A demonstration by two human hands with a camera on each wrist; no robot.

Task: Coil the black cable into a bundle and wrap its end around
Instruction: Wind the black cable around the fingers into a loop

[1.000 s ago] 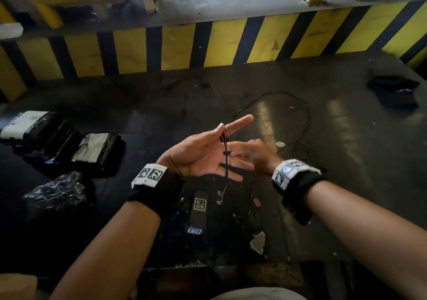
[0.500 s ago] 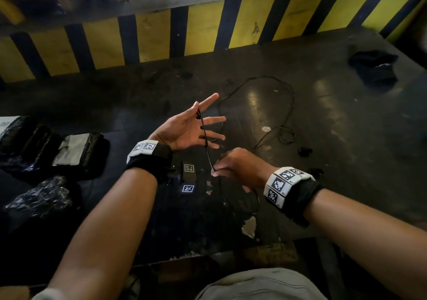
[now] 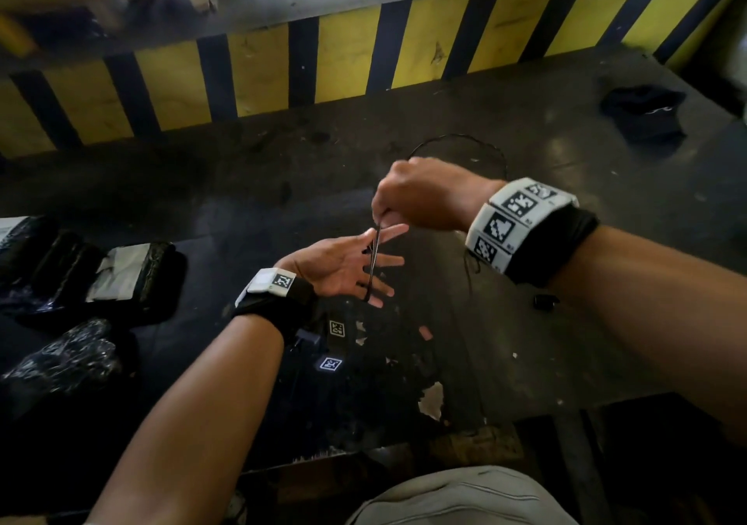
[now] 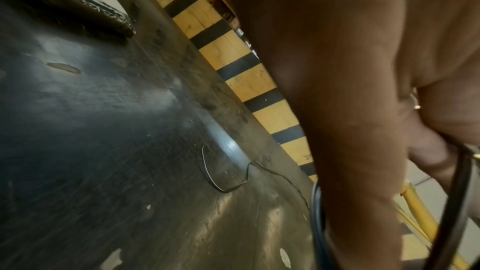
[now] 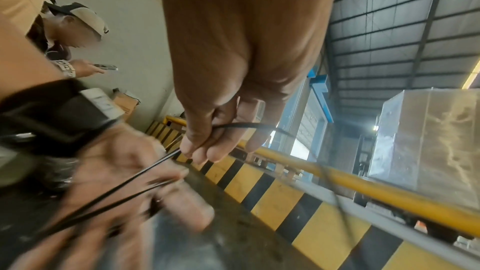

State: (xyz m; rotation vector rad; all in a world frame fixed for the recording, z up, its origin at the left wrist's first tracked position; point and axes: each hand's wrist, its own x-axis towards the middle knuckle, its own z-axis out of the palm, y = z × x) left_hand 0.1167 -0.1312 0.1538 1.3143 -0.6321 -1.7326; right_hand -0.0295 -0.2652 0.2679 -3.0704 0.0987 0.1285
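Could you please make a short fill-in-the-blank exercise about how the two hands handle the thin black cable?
1. The thin black cable is looped around the spread fingers of the ____ hand.
2. The right hand ____ the cable between its fingertips.
3. The left hand faces palm ____.
4. The loose cable lies on the dark ____.

Missing words: left; pinches; up; table
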